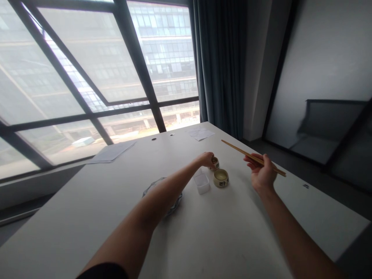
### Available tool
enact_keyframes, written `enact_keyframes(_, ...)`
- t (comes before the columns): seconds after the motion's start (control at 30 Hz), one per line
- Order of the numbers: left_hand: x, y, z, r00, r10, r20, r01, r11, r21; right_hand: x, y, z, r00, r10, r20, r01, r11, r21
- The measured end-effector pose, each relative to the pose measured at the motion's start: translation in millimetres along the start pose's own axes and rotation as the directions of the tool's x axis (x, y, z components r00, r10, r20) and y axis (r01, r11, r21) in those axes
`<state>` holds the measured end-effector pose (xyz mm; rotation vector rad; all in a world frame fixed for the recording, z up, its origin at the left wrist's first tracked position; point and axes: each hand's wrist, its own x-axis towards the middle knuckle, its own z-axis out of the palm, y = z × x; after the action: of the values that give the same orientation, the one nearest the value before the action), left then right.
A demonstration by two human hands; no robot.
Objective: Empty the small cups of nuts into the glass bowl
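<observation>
My right hand (264, 172) is closed around a pair of wooden chopsticks (236, 148), which point to the upper left above the table. On the left, my arm reaches across to a small ceramic cup (215, 163), and my left hand (205, 159) grips its rim with the fingers. Just in front of that cup stands a wider beige bowl (221, 178) with dark characters on its side. A clear plastic container (202, 183) sits to the left of the bowl. Beneath my left forearm, a patterned plate (173, 207) is partly hidden.
The white table (200, 244) carries papers (112, 152) at the far left and another sheet (200, 133) at the back. A dark round grommet (154, 139) is near the window-side edge. Windows and a dark curtain (223, 66) stand beyond the table.
</observation>
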<state>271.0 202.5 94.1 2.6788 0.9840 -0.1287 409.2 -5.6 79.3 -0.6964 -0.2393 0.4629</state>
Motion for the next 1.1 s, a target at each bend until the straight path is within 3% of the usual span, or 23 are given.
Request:
enact_keyframes(0.17, -3, -11, -7.0, 0.998, -0.044, -0.052, 0.036, 0.990, -0.135, 0, 1, -1, 1.000, -0.001, 0.011, 0.001, 1.000, -0.007)
enact_keyframes(0.3, -24, -29, -32.6, 0.981, -0.085, -0.175, 0.032, 0.958, -0.285, 0, 2, -3, 1.000, -0.003, 0.018, 0.003, 1.000, -0.017)
enact_keyframes(0.43, -68, -61, -62.1, 0.962, -0.066, -0.263, -0.047, 0.914, -0.402, 0, 2, -3, 1.000, 0.007, 0.023, -0.006, 1.000, -0.029)
enact_keyframes(0.53, -116, -90, -69.4, 0.941, -0.039, -0.335, -0.107, 0.908, -0.406, -2, 1, -3, 0.999, 0.016, 0.034, -0.015, 0.999, -0.036)
enact_keyframes(0.7, -206, -127, -51.5, 0.888, 0.022, -0.459, -0.132, 0.969, -0.208, -5, 0, -3, 0.998, 0.013, 0.056, -0.010, 0.999, -0.048)
enact_keyframes(0.83, -259, -134, -32.6, 0.870, 0.115, -0.480, -0.095, 0.993, 0.065, -6, 1, -4, 0.997, 0.013, 0.071, -0.009, 0.998, -0.064)
enact_keyframes(0.93, -277, -133, -22.7, 0.884, 0.223, -0.411, -0.114, 0.955, 0.272, -6, 2, -5, 0.997, 0.011, 0.077, -0.006, 0.997, -0.077)
enact_keyframes(1.1, -285, -128, -12.2, 0.902, 0.348, -0.256, -0.173, 0.834, 0.524, -6, 2, -6, 0.995, 0.024, 0.093, -0.015, 0.995, -0.102)
